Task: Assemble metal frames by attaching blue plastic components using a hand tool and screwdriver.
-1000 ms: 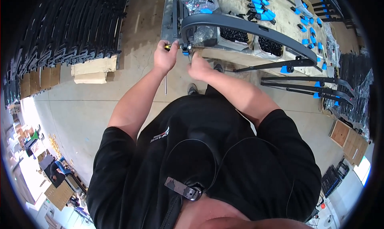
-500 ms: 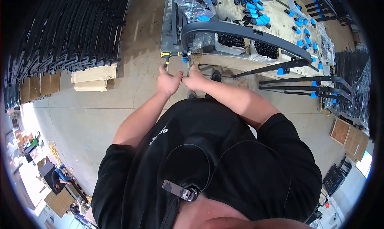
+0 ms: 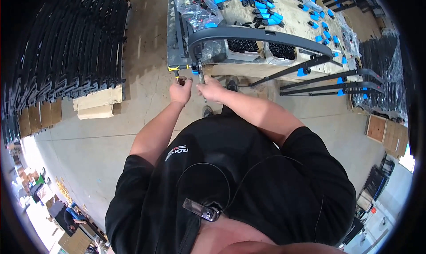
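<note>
A dark curved metal frame lies over the bench's near side, its left end bent down to a blue fitting. Beside that end is a yellow-and-black T-handled tool, its stem running down into my left hand, whose fingers are curled around it. Just to the right, a silver wrench points up toward the fitting. My right hand is closed on the wrench, thumb and fingers pressed together. The exact contact between the tool tips and the fitting is too small to make out.
On the wooden bench lie many blue-and-black parts, a plastic bag and boxes of small black pieces. Stacked black frames stand left, above flattened cardboard. More curved frames stick out at right.
My hands have drawn apart from thumbs nearly touching. My right hand shows more plainly around the wrench. The whole view has shifted, so bench and frame sit farther left.
</note>
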The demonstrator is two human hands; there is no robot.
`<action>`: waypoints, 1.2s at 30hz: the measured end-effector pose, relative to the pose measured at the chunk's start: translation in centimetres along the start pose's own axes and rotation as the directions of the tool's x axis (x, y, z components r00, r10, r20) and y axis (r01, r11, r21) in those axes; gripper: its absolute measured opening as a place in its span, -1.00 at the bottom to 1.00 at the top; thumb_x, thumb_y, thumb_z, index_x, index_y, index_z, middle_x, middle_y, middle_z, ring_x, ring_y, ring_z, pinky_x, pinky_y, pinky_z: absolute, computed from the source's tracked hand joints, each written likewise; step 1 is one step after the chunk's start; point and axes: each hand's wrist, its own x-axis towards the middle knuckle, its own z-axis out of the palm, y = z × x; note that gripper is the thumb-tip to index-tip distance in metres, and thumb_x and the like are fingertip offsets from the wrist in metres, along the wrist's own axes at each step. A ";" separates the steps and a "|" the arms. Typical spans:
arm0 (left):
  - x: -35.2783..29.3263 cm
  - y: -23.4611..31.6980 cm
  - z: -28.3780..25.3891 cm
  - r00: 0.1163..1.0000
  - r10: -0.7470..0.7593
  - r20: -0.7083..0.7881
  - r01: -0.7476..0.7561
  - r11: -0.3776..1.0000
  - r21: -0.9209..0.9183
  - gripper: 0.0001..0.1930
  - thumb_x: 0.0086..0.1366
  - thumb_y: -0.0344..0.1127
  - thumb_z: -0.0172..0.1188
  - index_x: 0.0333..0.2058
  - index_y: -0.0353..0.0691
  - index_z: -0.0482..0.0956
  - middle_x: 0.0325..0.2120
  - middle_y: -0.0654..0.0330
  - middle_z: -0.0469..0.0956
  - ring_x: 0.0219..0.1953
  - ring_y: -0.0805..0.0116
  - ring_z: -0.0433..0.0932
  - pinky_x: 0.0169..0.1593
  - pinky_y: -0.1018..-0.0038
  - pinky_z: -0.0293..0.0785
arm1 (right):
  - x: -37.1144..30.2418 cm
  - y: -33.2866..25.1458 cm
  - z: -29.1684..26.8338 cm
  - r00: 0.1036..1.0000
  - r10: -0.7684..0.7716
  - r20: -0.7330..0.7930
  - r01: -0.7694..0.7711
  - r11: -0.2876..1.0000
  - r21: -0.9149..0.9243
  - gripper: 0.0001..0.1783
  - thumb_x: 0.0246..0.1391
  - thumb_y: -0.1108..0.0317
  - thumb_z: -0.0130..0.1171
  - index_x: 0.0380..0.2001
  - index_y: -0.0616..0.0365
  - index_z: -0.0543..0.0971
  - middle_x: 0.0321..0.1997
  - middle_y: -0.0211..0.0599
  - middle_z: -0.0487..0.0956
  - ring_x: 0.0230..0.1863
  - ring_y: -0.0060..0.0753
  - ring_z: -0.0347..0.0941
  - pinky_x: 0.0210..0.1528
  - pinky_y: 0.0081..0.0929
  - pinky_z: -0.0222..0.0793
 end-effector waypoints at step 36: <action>-14.8 26.0 22.7 0.534 0.230 0.813 -0.086 0.972 -0.219 -0.74 0.42 -0.30 0.14 -0.08 -0.41 0.54 -0.30 0.16 0.65 -0.31 0.41 0.61 -0.18 0.41 0.57 | -20.4 13.8 -26.0 0.933 -0.091 -0.348 0.320 0.651 0.688 -0.63 0.32 0.10 0.11 0.04 0.05 0.62 -0.21 -0.46 0.61 -0.35 -0.55 0.51 -0.46 -0.49 0.41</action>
